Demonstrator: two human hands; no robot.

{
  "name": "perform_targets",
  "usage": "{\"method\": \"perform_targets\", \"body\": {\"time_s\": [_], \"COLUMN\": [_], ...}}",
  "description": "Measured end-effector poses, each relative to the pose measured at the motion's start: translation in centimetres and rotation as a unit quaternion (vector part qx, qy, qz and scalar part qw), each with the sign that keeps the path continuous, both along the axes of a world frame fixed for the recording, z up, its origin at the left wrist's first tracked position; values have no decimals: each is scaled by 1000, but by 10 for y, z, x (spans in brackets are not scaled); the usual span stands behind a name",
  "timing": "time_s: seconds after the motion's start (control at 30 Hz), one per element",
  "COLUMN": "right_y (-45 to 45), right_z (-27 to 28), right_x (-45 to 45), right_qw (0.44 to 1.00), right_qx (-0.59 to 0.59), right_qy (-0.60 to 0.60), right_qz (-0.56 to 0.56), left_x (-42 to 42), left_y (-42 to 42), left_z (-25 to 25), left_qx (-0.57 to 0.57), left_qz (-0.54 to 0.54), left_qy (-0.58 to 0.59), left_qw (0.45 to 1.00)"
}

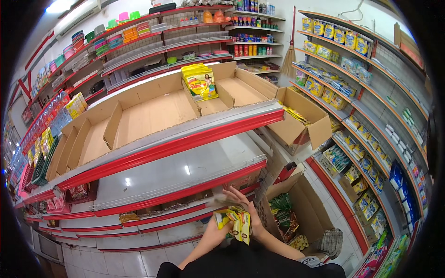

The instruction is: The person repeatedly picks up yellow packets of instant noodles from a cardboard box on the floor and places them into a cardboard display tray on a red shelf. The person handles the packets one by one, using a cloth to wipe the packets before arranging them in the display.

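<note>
Several yellow sachets (pixel 240 224) are bunched in front of my body, some standing on edge. My left hand (pixel 217 231) is closed around their left side. On the other side, my right hand (pixel 255 219) has its fingers stretched out and apart, with its palm close against the sachets; whether it touches them is partly hidden. Beyond my hands, a divided cardboard tray (pixel 153 107) rests on the red-edged top shelf (pixel 174 142). A stack of yellow milk-powder sachets (pixel 199 83) stands in one of its compartments.
An open carton (pixel 302 121) with yellow packets is at the shelf's right end. Below it, a larger carton (pixel 306 205) on the floor holds green, brown and yellow packets. Diaper packs (pixel 333 33) line the right-hand shelving. A broom (pixel 289 59) leans on the back wall.
</note>
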State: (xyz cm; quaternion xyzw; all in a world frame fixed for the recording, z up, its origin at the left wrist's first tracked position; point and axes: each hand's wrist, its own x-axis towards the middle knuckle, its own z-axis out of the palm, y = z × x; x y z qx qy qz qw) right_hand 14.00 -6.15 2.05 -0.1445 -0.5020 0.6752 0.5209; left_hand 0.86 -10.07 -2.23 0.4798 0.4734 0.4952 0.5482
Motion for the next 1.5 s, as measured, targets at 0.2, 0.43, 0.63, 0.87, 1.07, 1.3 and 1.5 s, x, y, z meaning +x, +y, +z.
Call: {"method": "perform_targets", "body": {"time_s": [0.2,0.43,0.63,0.87,1.07,1.3,1.5], "right_y": [-7,7,36,74,84,104,169], "right_z": [5,5,-1,35,57,150,254], "right_x": [-15,-9,22,24,7,44,7], "right_qw": [997,976,966,923,955,914,826], "right_qx": [-13,138,-183,241,136,253,352], "right_qy": [18,-141,58,-281,-261,-226,-379], "right_qz": [-71,-97,-171,-108,-46,-223,-224], "left_x": [-1,-35,-56,-44,-36,-72,-90], "left_y": [27,78,100,105,96,102,92], "left_z": [5,32,47,40,44,29,22], "left_qx": [46,119,137,110,116,69,88], "left_qz": [96,273,306,280,208,208,227], "left_qy": [-33,-65,-129,-121,-111,-183,-189], "left_qw": [994,952,933,946,965,958,951]}}
